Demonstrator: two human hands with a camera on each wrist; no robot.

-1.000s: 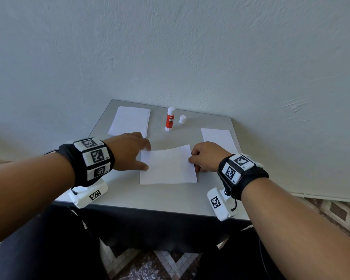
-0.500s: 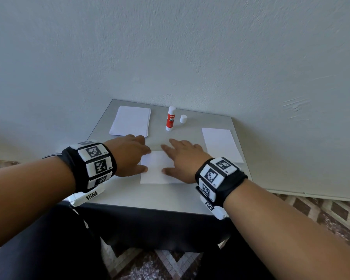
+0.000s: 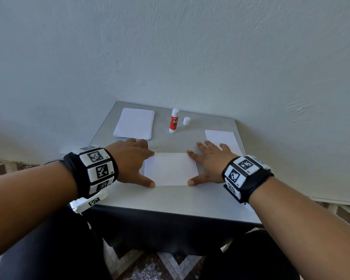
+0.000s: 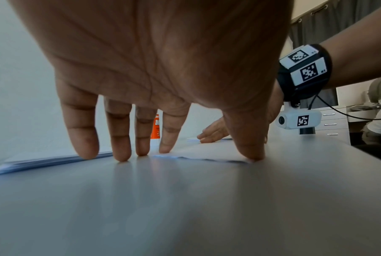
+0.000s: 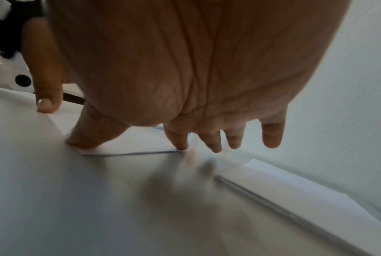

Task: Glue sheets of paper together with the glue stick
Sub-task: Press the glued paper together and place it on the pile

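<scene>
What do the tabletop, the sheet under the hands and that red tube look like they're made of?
Tabletop: smooth grey, probably laminate or coated metal; faint sheen and soft reflections under the fingers.
Sheet: thin matt white paper; its edge ripples slightly in the left wrist view.
Glue stick: likely plastic, white body with glossy red label; its white cap looks the same.

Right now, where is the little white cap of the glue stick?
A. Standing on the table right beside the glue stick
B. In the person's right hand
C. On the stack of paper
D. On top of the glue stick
A: the cap stands on the table just right of the upright, uncapped glue stick; no hand touches it.
</scene>
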